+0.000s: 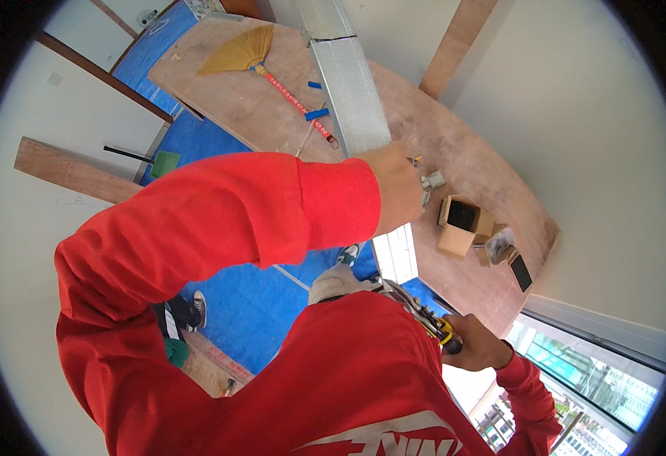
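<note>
Plywood floor sheets (470, 175) and blue tarp (264, 296) lie far below, seen from above. R hand (479, 343) clenched round yellow-black handles of snips (424, 315), blades pointing up-left toward near end of metal channel (359, 114). L hand (398, 186) on same channel's edge, fingers wrapped over it, palm side hidden; grasp looks firm, but can't tell how tight. Channel runs long and silvery from top of view down to between my hands. Outward: broom (261, 61) w/ red handle left of channel, open cardboard box (461, 224) to its right, window (591, 372) lower right.
</note>
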Tool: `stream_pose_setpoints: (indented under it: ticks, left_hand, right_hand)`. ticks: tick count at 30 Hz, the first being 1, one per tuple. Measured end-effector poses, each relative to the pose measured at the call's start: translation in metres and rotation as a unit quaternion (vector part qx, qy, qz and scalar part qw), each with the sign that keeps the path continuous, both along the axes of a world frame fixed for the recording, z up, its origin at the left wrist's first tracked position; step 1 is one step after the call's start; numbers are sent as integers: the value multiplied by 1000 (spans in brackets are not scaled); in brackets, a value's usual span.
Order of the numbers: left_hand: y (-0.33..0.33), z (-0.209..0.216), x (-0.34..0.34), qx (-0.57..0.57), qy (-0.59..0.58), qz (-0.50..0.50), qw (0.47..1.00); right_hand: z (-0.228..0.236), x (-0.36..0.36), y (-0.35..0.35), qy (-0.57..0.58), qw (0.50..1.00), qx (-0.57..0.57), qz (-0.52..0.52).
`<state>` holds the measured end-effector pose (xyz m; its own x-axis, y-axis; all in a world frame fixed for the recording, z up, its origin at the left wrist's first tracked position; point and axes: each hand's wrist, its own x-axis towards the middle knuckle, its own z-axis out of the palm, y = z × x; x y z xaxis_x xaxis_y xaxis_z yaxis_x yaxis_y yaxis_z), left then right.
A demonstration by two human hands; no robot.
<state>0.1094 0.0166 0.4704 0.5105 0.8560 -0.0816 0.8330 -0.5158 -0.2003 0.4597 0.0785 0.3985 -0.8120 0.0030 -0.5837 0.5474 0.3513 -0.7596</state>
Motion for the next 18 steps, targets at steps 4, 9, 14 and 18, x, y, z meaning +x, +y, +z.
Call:
stream_pose_setpoints:
  ticks: [4,9,14,18]
  left_hand:
    - [4,0,-1,-30,14,76,997]
    - [1,1,0,-27,46,47,997]
    - [5,12,-3,-30,2,6,1000]
    - [10,21,-1,-124,37,6,992]
  right_hand:
    - [0,-4,-10,11,953,280,-116]
    - [3,-8,10,-57,998,-14,28]
    - [9,-8,16,-27,990,-140,22]
    - [21,-12,20,-107,971,-213,26]
